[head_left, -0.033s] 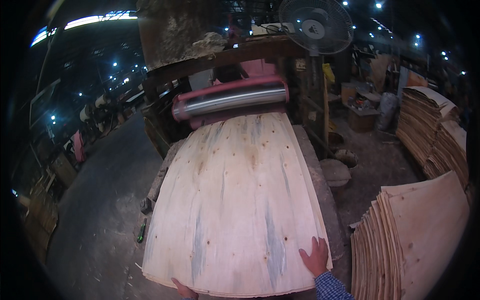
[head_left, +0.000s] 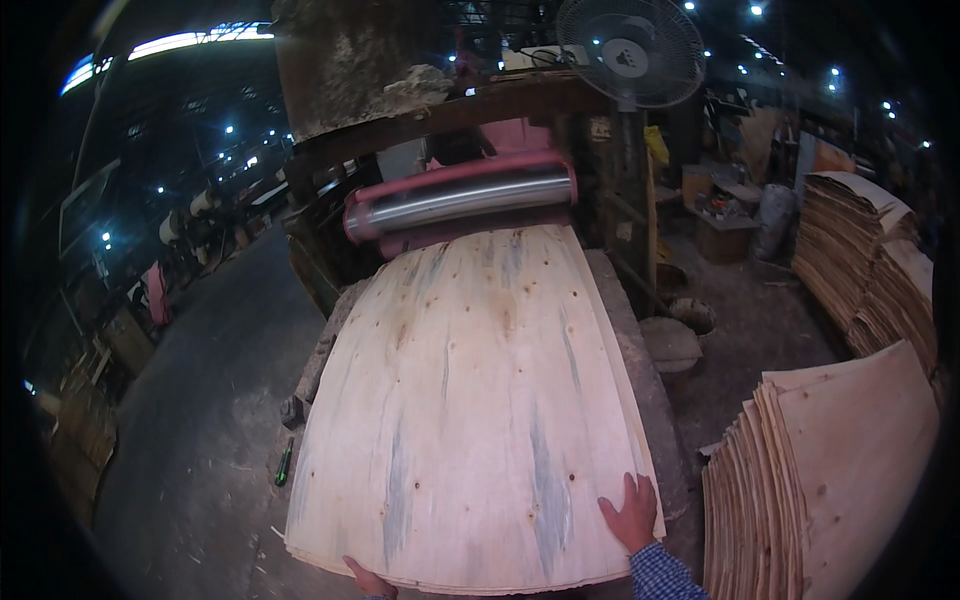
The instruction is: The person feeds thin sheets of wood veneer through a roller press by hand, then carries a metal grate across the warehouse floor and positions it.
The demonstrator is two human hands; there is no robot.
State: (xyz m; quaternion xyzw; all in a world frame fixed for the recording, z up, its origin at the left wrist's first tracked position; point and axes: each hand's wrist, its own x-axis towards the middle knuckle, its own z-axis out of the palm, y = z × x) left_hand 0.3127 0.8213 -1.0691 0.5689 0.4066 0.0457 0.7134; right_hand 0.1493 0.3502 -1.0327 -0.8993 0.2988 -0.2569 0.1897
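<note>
A stack of pale wood veneer sheets (head_left: 480, 400), with knots and grey-blue streaks, lies before me and reaches to the rollers at the far end. My right hand (head_left: 632, 515) rests flat on the near right corner of the top sheet, fingers spread. At the near left edge, my left hand (head_left: 370, 580) has its thumb over the rim of the veneer; its other fingers are hidden at the edge. Beyond the sheets is a shiny metal roller (head_left: 470, 205) with a pink-red roller (head_left: 460, 172) above it.
A green-and-black utility knife (head_left: 284, 462) lies left of the veneer. To the right stand a leaning veneer stack (head_left: 850, 460) and a taller pile (head_left: 850, 260) behind it. A fan (head_left: 630, 58) is mounted on the machine frame, with buckets (head_left: 692, 316) near its base.
</note>
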